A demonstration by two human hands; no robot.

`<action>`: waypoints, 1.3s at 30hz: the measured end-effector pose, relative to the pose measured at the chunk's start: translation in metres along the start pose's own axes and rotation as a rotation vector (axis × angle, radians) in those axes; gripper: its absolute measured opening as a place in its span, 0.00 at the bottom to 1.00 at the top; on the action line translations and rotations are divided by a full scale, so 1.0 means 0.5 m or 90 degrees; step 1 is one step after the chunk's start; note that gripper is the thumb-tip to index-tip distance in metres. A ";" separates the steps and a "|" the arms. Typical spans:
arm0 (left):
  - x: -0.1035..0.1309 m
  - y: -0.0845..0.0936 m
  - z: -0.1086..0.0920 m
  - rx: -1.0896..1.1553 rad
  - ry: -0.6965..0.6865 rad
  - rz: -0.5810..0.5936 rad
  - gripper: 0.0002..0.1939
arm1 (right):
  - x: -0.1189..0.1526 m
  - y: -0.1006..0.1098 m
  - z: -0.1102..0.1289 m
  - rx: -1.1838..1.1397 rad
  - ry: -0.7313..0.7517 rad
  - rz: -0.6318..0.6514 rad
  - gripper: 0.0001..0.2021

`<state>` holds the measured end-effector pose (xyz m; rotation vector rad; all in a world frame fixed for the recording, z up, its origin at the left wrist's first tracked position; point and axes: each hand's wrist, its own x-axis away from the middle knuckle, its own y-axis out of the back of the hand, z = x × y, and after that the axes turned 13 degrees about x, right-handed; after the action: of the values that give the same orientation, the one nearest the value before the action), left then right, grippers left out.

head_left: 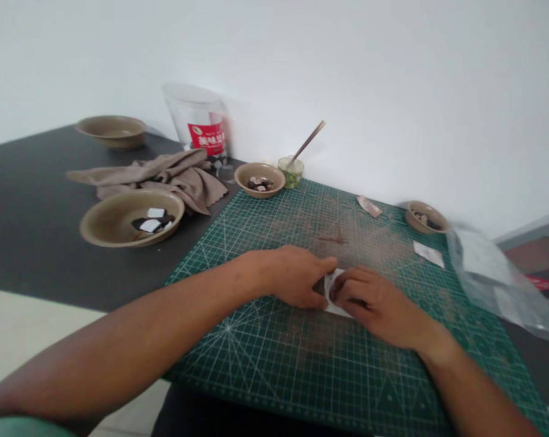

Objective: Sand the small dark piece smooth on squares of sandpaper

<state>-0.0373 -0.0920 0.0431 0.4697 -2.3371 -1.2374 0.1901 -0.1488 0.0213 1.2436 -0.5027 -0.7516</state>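
Observation:
Low over the middle of the green cutting mat [274, 340], my left hand [296, 276] holds the left side of a small white sheet [339, 308] flat between thumb and index finger. My right hand [377, 303] is closed on the same sheet, its fingertips pinched together and pressed down on it. Whatever sits under those fingertips is small, dark and mostly hidden, so I cannot tell its kind. Brown dust is smeared over the mat around both hands, with a small heap of brown crumbs [333, 237] just beyond them.
Bowls with dark pieces stand at left [94, 224], at back [260, 193] and at right [426, 229]. Also around: another bowl [113, 142], brown cloth [165, 176], clear tub [187, 115], cup [293, 176] with sticks, loose sheets [369, 206] [429, 254], plastic bag [492, 273].

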 end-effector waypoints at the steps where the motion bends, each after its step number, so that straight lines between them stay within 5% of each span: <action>1: 0.000 0.000 0.000 0.002 0.001 -0.001 0.27 | -0.003 -0.001 -0.005 0.036 -0.022 -0.025 0.07; 4: 0.000 0.000 -0.001 0.007 0.010 0.000 0.28 | -0.001 0.008 -0.021 0.105 -0.067 -0.041 0.06; 9: 0.001 0.000 -0.001 0.007 0.006 0.007 0.29 | 0.008 0.008 0.007 -0.029 0.025 0.051 0.06; 16: 0.001 0.000 0.001 -0.001 -0.002 -0.005 0.27 | -0.004 0.012 -0.017 0.084 -0.081 -0.036 0.06; 23: 0.001 -0.003 0.003 0.001 -0.014 -0.003 0.27 | 0.009 0.011 0.015 -0.021 0.030 0.051 0.07; 28: 0.000 -0.003 0.003 0.002 -0.005 -0.007 0.27 | 0.010 0.020 -0.005 0.069 -0.039 0.011 0.07; 34: 0.000 -0.004 0.005 -0.003 -0.014 -0.001 0.27 | 0.007 0.008 0.020 0.013 0.011 0.046 0.06; 39: -0.001 -0.004 0.004 -0.006 -0.011 -0.011 0.26 | -0.002 0.016 0.004 0.079 -0.084 0.008 0.07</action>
<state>-0.0378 -0.0915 0.0405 0.4798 -2.3448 -1.2647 0.1900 -0.1481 0.0294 1.3103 -0.6732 -0.8053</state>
